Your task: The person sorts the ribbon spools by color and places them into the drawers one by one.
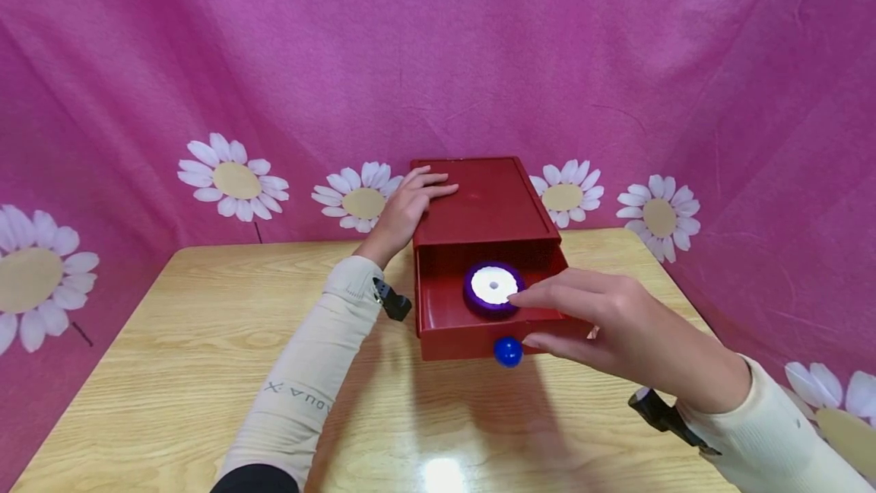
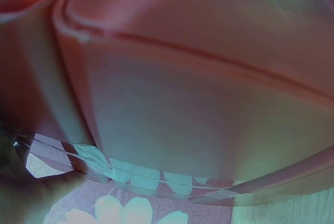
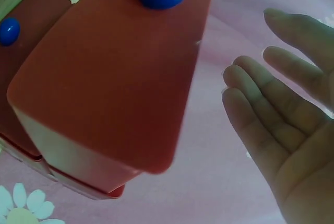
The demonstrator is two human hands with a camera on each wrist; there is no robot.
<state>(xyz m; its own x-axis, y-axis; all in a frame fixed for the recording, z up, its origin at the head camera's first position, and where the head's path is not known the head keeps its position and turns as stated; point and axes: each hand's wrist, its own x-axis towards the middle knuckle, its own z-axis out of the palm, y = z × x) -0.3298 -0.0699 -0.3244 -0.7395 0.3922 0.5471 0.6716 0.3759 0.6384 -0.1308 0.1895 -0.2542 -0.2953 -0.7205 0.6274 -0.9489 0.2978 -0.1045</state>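
Observation:
A red drawer box [image 1: 479, 200] stands on the table with its open drawer [image 1: 438, 345] facing me. Inside the drawer lies a wheel-like disc [image 1: 493, 280], with a purple rim and a white centre. A round blue knob [image 1: 508, 352] sits on the drawer front. My left hand [image 1: 404, 215] rests on the left edge of the box top, fingers straight. In front of the drawer's right side is my right hand [image 1: 619, 326], thumb and fingers spread apart. Its fingertips overlap the disc in the head view; the right wrist view shows nothing held.
A second red drawer front [image 3: 31, 57] with another blue knob [image 3: 9, 31] shows in the right wrist view. The wooden table [image 1: 226, 341] lies under the box. Pink cloth [image 1: 342, 59] printed with white daisies hangs behind and at both sides.

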